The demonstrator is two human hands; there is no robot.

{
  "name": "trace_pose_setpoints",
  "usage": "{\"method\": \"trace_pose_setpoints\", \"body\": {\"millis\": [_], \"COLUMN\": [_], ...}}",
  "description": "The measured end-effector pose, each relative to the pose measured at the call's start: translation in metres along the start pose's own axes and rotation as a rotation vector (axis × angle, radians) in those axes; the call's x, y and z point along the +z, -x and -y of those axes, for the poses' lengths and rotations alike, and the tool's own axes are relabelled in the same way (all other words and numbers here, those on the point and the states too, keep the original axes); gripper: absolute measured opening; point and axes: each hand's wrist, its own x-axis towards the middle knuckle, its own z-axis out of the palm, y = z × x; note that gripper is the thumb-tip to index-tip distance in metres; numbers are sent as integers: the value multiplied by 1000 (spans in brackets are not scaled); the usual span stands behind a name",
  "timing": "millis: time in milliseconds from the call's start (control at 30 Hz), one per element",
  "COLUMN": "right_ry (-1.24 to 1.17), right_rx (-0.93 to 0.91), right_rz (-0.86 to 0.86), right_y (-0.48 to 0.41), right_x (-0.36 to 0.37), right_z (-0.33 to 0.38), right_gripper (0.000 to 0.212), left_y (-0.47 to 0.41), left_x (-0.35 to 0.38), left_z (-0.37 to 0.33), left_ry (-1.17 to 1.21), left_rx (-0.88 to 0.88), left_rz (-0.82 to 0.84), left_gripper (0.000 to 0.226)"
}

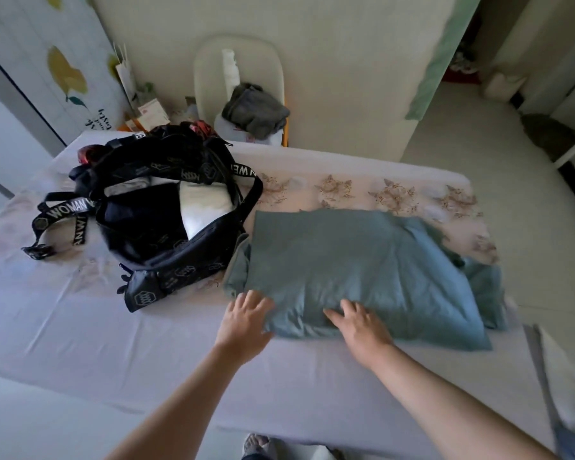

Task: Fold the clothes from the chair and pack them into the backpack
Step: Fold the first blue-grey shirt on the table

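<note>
Two hands meet the near edge of a teal garment point(362, 260), which lies half folded on the bed point(146, 343) just right of the backpack point(166, 220). The left hand point(246, 317) sits at the garment's near left corner with its fingers straight and spread against the cloth. Whether the thumb is tucked under the edge, I cannot tell. The right hand point(362, 323) lies flat on the fabric with its fingers splayed, pressing and gripping nothing.

The backpack stands open, touching the garment's left edge, with a white piece point(203, 207) already inside. More grey clothes point(254, 112) wait on the chair point(206, 71) beyond the bed, so the task looks about midway.

The garment seems light, soft and limp. It will sag and lose its fold if it is lifted by one point. A loose part bunches at its right end and probably needs turning in first. A good hold would be both near corners, pinched through all layers, or flat palms slid beneath so the bundle goes over as one. The bed gives under pressure, so smoothing should be gentle.
</note>
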Motion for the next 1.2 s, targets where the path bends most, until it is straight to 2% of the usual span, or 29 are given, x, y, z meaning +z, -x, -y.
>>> {"method": "trace_pose_setpoints", "body": {"millis": [67,133,233,333,400,433,500,633,733,800,900,1033,1133,1200], "right_ry": [-31,-84,-258,-375,-459,-513,-595,-622,-643,-657,-669,-736,-736,-718], "right_rx": [11,16,4,-32,4,37,153,434,609,680,689,642,627,618], "right_rz": [22,63,113,254,355,357,256,31,-90,-114,-63,42,-27,-116], "right_y": [-1,-3,-4,4,11,15,19,38,65,81,91,84,67,51], "right_x": [0,2,0,-14,-20,-22,-29,-35,-31,-25,-10,16,19,18], "right_z": [2,-1,4,32,45,46,33,-31,-79,-108,-144,-176,-198,-213], "right_gripper": [66,67,63,57,56,53,44,28,24,24,31,33,32,30], "left_y": [-9,-16,-24,-27,-28,-29,-35,-58,-70,-76,-90,-112,-135,-154], "left_x": [5,0,-15,-33,-38,-41,-43,-37,-34,-29,-12,10,22,28], "left_z": [6,11,20,32,34,32,18,-34,-82,-115,-165,-222,-254,-270], "left_ry": [46,122,52,-124,-118,-77,-6,86,218,253,309,300,221,177], "left_rx": [119,93,98,169,150,134,128,213,243,270,279,297,334,342], "left_rz": [168,345,545,859,1032,1065,1010,713,605,546,517,545,556,502], "left_gripper": [43,22,26,31,25,21,19,18,20,22,27,45,55,57]}}
